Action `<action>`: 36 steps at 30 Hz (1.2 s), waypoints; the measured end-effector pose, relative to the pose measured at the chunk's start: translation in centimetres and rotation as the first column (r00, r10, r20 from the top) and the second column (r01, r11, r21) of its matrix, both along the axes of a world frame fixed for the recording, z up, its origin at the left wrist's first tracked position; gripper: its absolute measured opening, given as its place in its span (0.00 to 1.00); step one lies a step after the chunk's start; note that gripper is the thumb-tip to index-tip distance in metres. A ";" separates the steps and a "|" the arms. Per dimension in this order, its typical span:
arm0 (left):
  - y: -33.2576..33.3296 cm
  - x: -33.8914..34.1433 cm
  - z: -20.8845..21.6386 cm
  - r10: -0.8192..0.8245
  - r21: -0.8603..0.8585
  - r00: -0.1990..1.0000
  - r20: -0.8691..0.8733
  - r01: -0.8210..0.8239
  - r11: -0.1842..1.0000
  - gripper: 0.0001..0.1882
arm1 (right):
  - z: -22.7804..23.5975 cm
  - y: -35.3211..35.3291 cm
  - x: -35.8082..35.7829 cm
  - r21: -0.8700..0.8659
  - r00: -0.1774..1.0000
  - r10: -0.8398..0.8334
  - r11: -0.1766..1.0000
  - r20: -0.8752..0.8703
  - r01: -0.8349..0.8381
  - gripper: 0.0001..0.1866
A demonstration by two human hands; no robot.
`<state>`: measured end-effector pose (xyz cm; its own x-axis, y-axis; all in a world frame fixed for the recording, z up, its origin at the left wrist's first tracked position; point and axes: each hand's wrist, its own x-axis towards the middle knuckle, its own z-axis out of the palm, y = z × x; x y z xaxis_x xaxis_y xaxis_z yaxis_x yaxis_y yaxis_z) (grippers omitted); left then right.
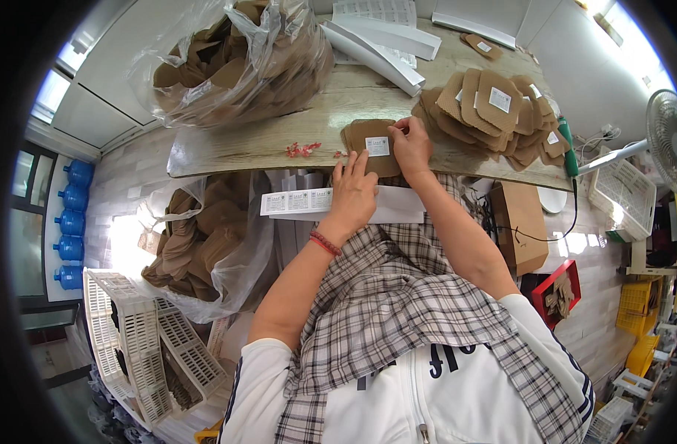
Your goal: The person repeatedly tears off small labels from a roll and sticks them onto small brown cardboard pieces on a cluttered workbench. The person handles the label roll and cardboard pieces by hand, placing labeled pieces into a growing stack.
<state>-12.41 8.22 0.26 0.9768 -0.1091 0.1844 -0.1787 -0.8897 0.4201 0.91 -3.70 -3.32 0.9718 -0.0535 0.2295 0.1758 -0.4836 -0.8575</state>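
Observation:
A brown rounded cardboard-like piece (383,164) lies at the table's near edge, on top of similar pieces. A small white printed label (377,146) sits on its face. My right hand (414,150) pinches the piece's upper right edge, its fingers curled beside the label. Fingers outstretched, my left hand (353,194) touches the lower left of the piece near the label's corner. Below the table edge, a white strip of labels (297,202) runs across my lap, partly hidden under the left hand and wrist.
Labelled brown pieces (494,103) are heaped at the right, near a green-handled corded tool (568,148). A clear bag of brown pieces (242,70) stands at the back left; another bag (220,244) hangs below. Red scraps (303,149) and white label sheets (379,48) lie on the table.

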 end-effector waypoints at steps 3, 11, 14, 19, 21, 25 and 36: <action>0.0 -0.2 0.3 0.007 -0.002 1.000 -0.013 -0.007 1.000 0.05 | 0.4 0.1 -1.0 0.267 0.993 0.074 0.959 0.087 -0.095 0.08; 0.7 -0.4 -0.2 -0.001 0.023 1.000 -0.012 0.001 1.000 0.07 | 9.9 -5.3 0.5 0.218 0.836 -0.081 0.975 0.542 -0.047 0.08; -0.2 -0.1 1.6 -0.022 -0.019 0.999 -0.024 0.021 1.000 0.07 | 12.8 -11.2 5.5 0.111 0.850 -0.203 0.979 0.486 0.170 0.08; -2.1 -0.7 3.5 0.002 -0.235 0.999 -0.045 -0.013 0.972 0.06 | 14.1 -13.5 4.0 -0.487 0.796 -0.006 0.789 0.605 0.376 0.20; -2.7 -0.8 3.4 0.003 -0.325 0.996 -0.093 -0.033 0.945 0.06 | 12.7 -11.5 -2.0 -0.415 0.855 0.317 0.900 0.410 -0.135 0.19; -2.5 -1.1 2.6 0.002 -0.417 0.985 -0.174 -0.075 0.906 0.07 | 5.7 -8.5 -9.8 -0.269 0.842 0.539 0.816 0.032 -0.512 0.11; 1.0 -3.2 2.1 0.047 -0.323 0.967 -0.252 -0.130 0.938 0.09 | 1.3 -8.4 -10.9 -0.121 0.866 0.486 0.873 0.120 -0.473 0.05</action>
